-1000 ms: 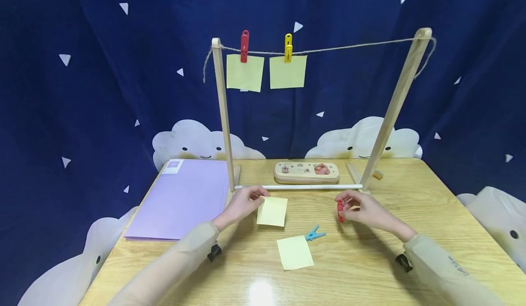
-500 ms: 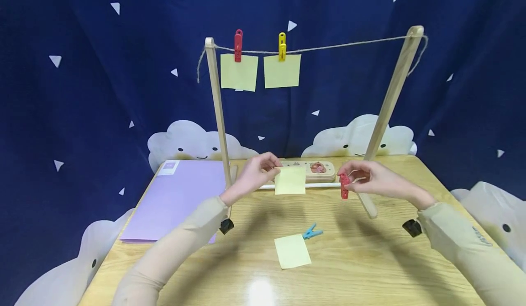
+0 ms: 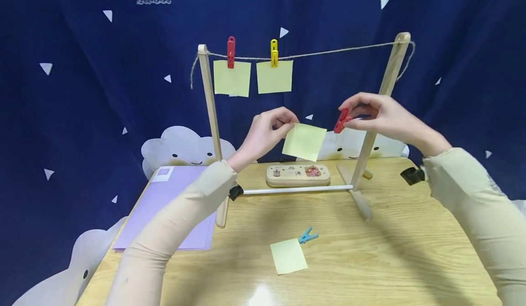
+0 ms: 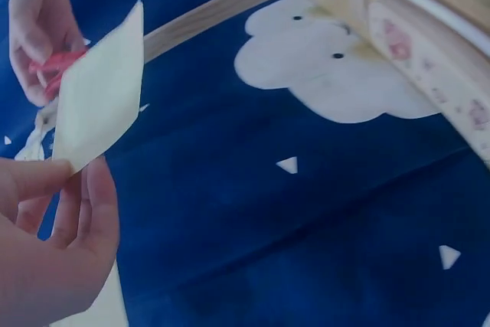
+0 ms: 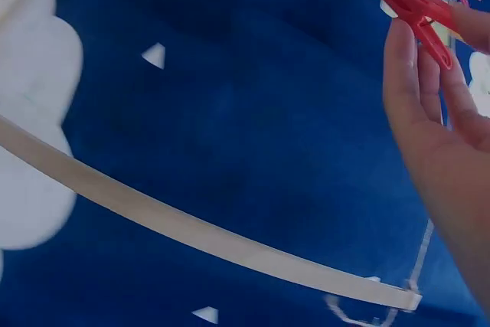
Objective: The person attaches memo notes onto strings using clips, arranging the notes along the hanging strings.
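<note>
My left hand (image 3: 271, 130) pinches a yellow sticky note (image 3: 305, 141) by its upper left corner, in the air below the string (image 3: 337, 51). To its right, my right hand (image 3: 380, 116) holds a red clothespin (image 3: 341, 120) between thumb and fingers; the right wrist view shows this clothespin (image 5: 413, 9) from closer. Two more notes hang on the string at the left, one under a red clothespin (image 3: 231, 52) and the other under a yellow clothespin (image 3: 274, 54). On the table lie another sticky note (image 3: 289, 256) and a blue clothespin (image 3: 308, 236) touching its upper corner.
The string spans two wooden posts, the left post (image 3: 210, 100) and the right post (image 3: 393, 64), joined low down by a white rod (image 3: 296, 190). Behind the rod lies a pencil case (image 3: 297, 176). A purple folder (image 3: 164, 201) rests at the table's left.
Both hands have risen from the table toward the string, the left with its sticky note also moving right, the right with its red clothespin. The hung notes stay in place.
</note>
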The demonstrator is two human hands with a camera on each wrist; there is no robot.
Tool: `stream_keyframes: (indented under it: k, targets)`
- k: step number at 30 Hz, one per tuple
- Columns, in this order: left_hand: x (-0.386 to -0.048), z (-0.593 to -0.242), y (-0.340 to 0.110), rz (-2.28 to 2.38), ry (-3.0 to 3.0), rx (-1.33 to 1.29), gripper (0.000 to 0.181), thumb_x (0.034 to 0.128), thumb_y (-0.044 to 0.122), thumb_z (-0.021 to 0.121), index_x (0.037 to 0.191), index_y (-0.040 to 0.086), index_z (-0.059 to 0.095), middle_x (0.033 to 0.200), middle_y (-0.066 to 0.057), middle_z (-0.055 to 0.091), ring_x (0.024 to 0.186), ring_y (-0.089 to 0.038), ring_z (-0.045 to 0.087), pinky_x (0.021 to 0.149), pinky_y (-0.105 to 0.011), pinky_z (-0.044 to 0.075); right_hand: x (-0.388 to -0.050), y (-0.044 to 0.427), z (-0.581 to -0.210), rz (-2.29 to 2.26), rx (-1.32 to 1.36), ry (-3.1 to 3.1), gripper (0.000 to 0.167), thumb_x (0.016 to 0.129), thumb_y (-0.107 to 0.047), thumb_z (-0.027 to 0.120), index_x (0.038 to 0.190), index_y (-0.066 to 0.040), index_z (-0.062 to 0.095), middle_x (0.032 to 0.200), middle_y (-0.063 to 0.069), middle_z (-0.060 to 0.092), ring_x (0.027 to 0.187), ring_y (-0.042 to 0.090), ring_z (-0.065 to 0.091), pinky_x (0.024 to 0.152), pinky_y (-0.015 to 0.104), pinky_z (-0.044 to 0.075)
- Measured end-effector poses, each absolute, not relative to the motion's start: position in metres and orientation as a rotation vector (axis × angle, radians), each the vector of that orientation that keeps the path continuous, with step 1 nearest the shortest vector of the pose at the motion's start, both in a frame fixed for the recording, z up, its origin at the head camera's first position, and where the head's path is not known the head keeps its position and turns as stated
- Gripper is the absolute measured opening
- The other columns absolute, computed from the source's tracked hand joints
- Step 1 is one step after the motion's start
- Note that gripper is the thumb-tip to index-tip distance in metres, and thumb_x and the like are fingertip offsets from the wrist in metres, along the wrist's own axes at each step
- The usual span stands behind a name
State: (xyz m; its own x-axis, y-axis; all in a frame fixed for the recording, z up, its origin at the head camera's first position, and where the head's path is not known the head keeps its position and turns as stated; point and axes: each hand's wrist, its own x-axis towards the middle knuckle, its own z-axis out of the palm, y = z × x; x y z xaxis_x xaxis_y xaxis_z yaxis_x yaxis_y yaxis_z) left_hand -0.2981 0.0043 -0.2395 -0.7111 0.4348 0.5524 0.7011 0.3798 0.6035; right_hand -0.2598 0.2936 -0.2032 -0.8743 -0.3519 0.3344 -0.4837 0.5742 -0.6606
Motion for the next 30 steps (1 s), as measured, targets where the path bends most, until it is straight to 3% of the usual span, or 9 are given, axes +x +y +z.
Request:
stream_keyframes:
  k: [4,12,20,30]
  targets:
    - [-0.302,-0.222,0.014,-1.317,-2.258,-0.935,0.012,0.0939,0.011,0.067,0.105,0.007,0.071,0.096,-0.009,0.076,0.076,-0.017,0.069,0.065,-0.018,0.051,-0.262,0.291,-0.174,1.163,0.623,-2.6,0.034,0.089,-0.014,0.074,0.121,-0.012,0.063,0.097,-0.015,0.072,0.087,0.002,0.068,0.079,0.01,0.049]
    - [-0.315,-0.202,0.027,-1.507,-2.102,-0.783,0.014,0.093,0.016,0.07,0.1,0.005,0.071,0.094,-0.012,0.076,0.08,-0.017,0.07,0.075,-0.022,0.057,-0.272,0.285,-0.133,1.233,0.629,-2.438,0.034,0.088,-0.015,0.075,0.12,-0.012,0.063,0.095,-0.013,0.072,0.086,0.003,0.068,0.083,0.005,0.048]
    - [-0.325,-0.195,0.04,-1.615,-2.028,-0.655,0.017,0.092,0.02,0.071,0.101,0.005,0.073,0.097,-0.012,0.077,0.078,-0.015,0.071,0.074,-0.021,0.059,-0.288,0.271,-0.106,1.18,0.682,-2.353,0.04,0.089,-0.014,0.073,0.127,-0.01,0.064,0.099,-0.015,0.07,0.088,0.001,0.068,0.083,0.003,0.05]
    - [-0.335,-0.185,0.05,-1.677,-1.905,-0.572,0.019,0.0893,0.018,0.074,0.1,0.002,0.075,0.098,-0.012,0.078,0.077,-0.015,0.074,0.071,-0.019,0.059,-0.299,0.258,-0.081,1.07,0.738,-2.317,0.037,0.087,-0.012,0.075,0.123,-0.005,0.067,0.095,-0.018,0.07,0.088,-0.002,0.069,0.09,0.007,0.05]
